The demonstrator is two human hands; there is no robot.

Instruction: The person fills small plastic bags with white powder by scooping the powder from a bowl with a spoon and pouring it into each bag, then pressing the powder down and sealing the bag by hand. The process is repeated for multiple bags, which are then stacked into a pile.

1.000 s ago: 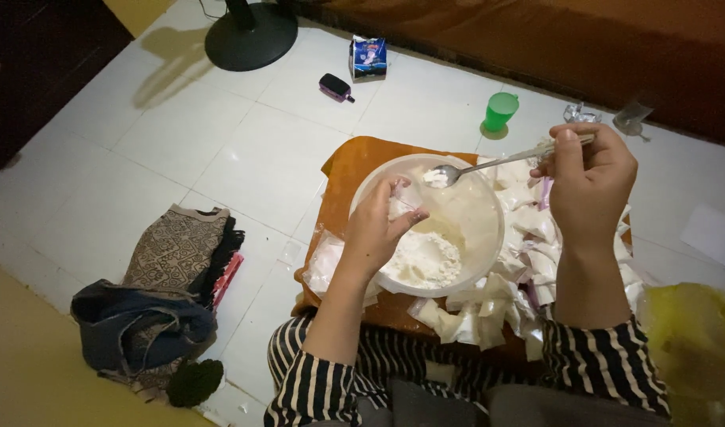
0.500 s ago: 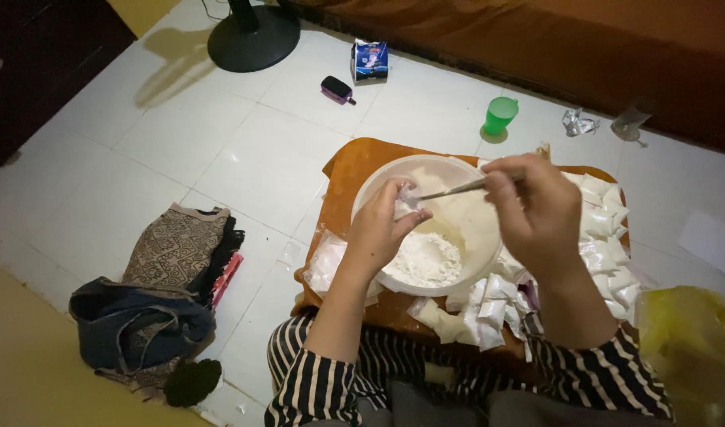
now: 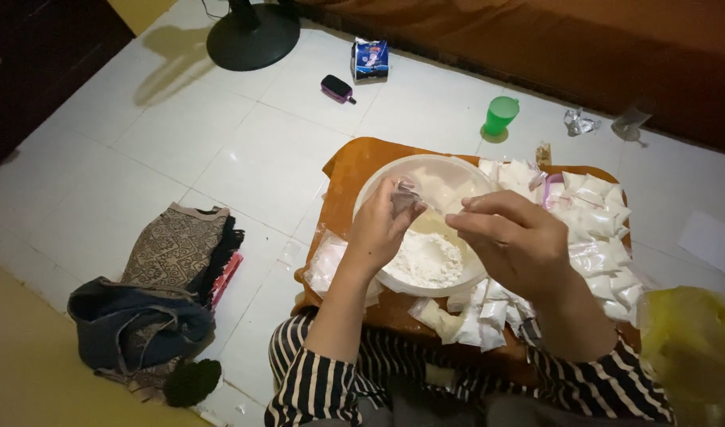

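Left hand point(image 3: 378, 229) pinching small clear bag point(image 3: 406, 194) above white bowl point(image 3: 370, 198), mouth toward right. Right hand point(image 3: 513, 241) just beside, fingers curled, apparently around spoon handle; spoon mostly hidden. Flour point(image 3: 426, 259) below both hands, in bowl.

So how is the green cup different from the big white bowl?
The cup is green, small and narrow; the bowl is white, wide and shallow. The cup stands on the bare tiled floor, away from both hands, while the bowl sits on an orange cloth right under them. The bowl holds white powder; the cup's inside can't be seen. Both stand upright.
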